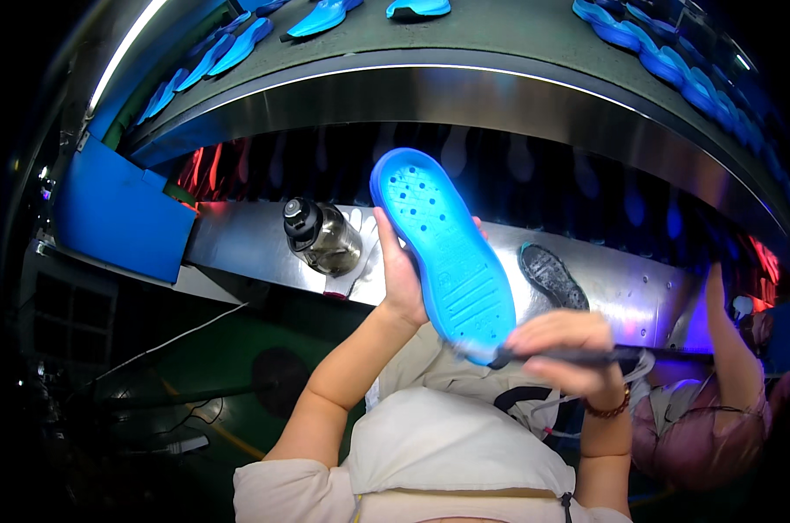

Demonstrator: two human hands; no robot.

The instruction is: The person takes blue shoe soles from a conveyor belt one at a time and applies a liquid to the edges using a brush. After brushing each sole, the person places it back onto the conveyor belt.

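Note:
My left hand (401, 275) is wrapped round a bright blue shoe sole (451, 253), thumb along its left edge and fingertips showing at its right edge. The sole is tilted up, its inner face with small holes and ridges toward me. In my right hand (569, 344) is a long black-handled tool (578, 356), held at the sole's lower end. Its tip is smeared by motion, so I cannot tell its exact kind or whether it touches the sole. A black sole (552, 273) lies on the metal ledge just beyond my right hand.
A dark-lidded clear bottle (323, 240) stands on the metal ledge (238, 248), beside a white glove (353, 270). Above runs a green conveyor belt (491, 35) carrying several blue soles (325, 17). A blue metal box (116, 209) is at left. Another person's arm (733, 340) reaches in at right.

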